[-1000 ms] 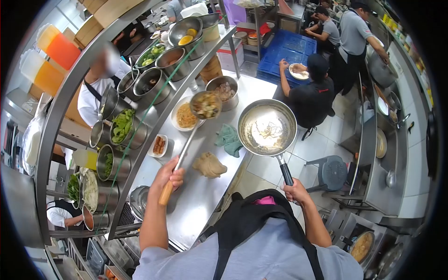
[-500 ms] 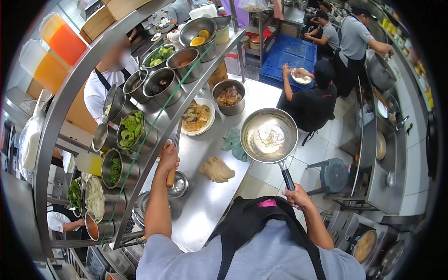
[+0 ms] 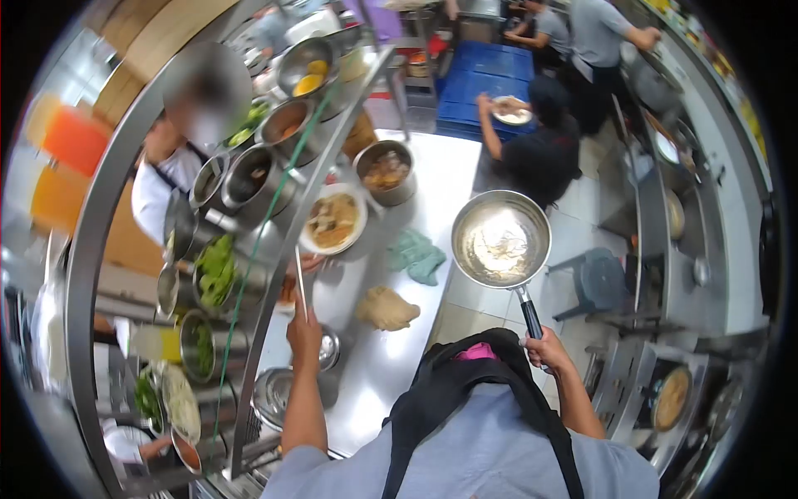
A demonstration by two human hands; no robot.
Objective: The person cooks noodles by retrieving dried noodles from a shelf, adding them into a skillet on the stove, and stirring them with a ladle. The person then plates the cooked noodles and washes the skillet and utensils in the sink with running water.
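Observation:
My right hand [image 3: 544, 349] is wrapped round the black handle of a frying pan [image 3: 502, 241]. The pan is held out past the counter's right edge, with a thin pale residue inside. My left hand [image 3: 305, 337] grips a long, thin metal utensil [image 3: 301, 279] with its blade pointing away from me; its exact kind is unclear. Just beyond the blade is a white plate of food [image 3: 333, 219], with what look like another person's fingers [image 3: 312, 263] at its near edge. A tan cloth [image 3: 388, 308] and a green cloth [image 3: 418, 256] lie between my hands.
A steel pot of food [image 3: 385, 172] stands behind the plate. On the left, a metal shelf [image 3: 278, 274] carries several containers of greens and other ingredients. A person in black [image 3: 540, 154] holds a bowl ahead. To the right stands a grey stool [image 3: 600, 283].
The pan has shifted right in view and its inside looks barer. My left hand has moved lower, and its utensil now appears edge-on. The camera view has turned, blurring the shelf.

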